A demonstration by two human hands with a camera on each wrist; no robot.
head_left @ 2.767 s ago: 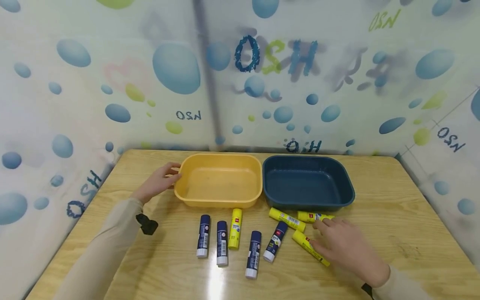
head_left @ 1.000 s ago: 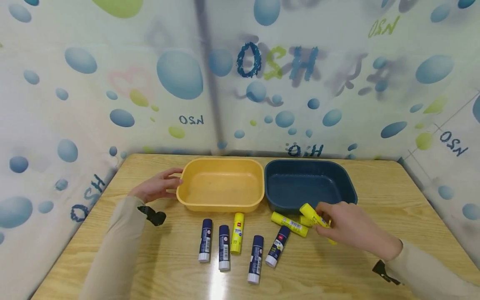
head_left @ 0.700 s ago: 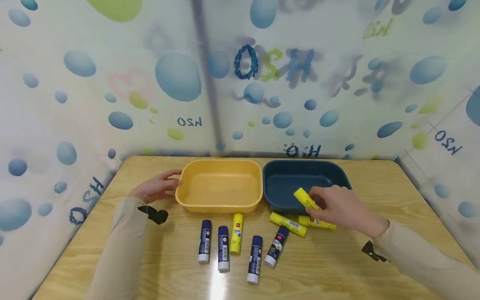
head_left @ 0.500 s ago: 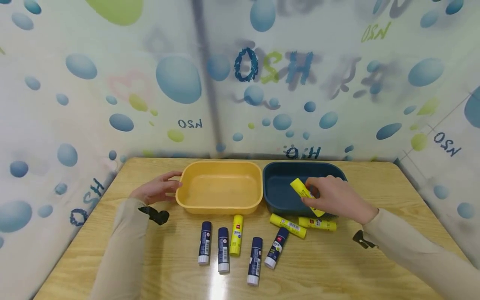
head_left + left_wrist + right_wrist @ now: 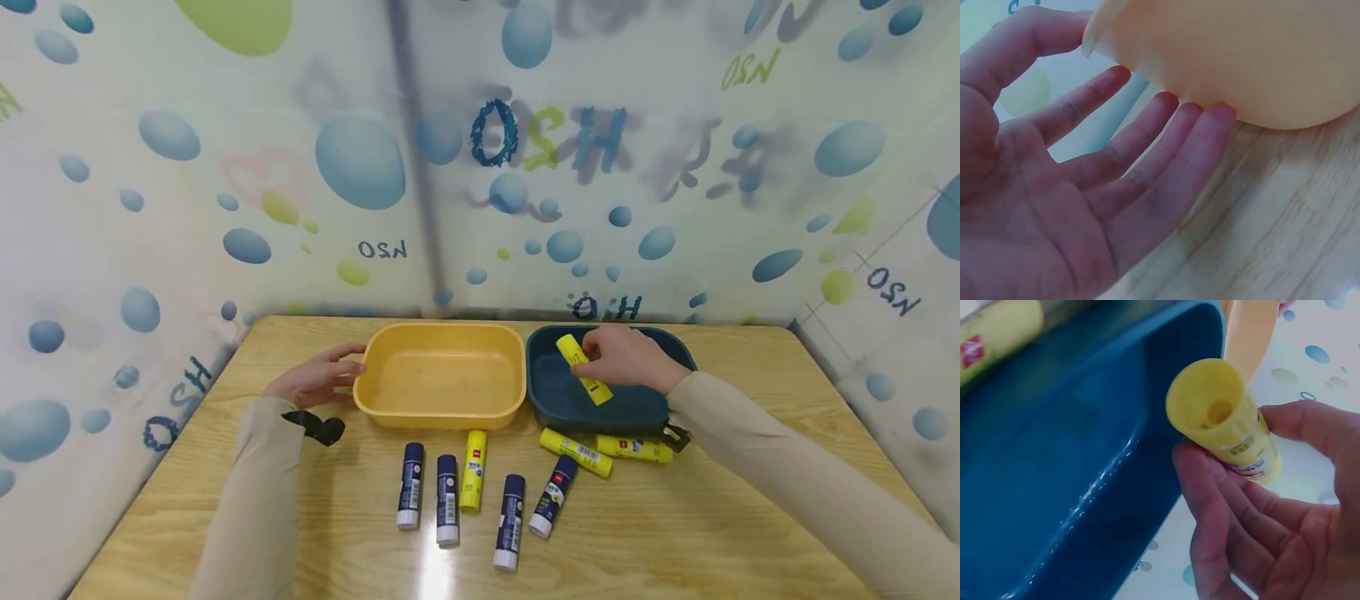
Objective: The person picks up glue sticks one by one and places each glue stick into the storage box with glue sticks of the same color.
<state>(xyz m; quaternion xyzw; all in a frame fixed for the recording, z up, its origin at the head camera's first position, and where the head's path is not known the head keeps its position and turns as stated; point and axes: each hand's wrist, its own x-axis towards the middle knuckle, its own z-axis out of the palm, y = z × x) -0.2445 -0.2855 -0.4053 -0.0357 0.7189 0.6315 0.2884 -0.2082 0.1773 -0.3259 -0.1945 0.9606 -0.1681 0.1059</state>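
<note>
My right hand (image 5: 626, 357) pinches a yellow glue stick (image 5: 583, 369) between thumb and fingers, tilted over the dark blue bin (image 5: 540, 408). In the right wrist view the glue stick's hollow base end (image 5: 1207, 400) faces the camera, above the bin's inner wall. My left hand (image 5: 318, 379) is at the left side of the orange-yellow bin (image 5: 438, 421). In the left wrist view its extended fingertips (image 5: 1216, 115) touch the bin's outer wall, with the thumb at the rim. Two yellow glue sticks, one (image 5: 576, 452) and another (image 5: 636, 448), lie before the blue bin.
Dark blue glue sticks with white ends lie on the wooden table (image 5: 337, 542): one at left (image 5: 409, 486), one beside it (image 5: 447, 500), others further right (image 5: 509, 522). A yellow glue stick (image 5: 472, 472) lies among them. A patterned backdrop (image 5: 450, 208) stands behind the table.
My right hand has picked up a yellow glue stick from the table and carried it up and leftward over the blue bin. The left hand stays at the orange-yellow bin.
</note>
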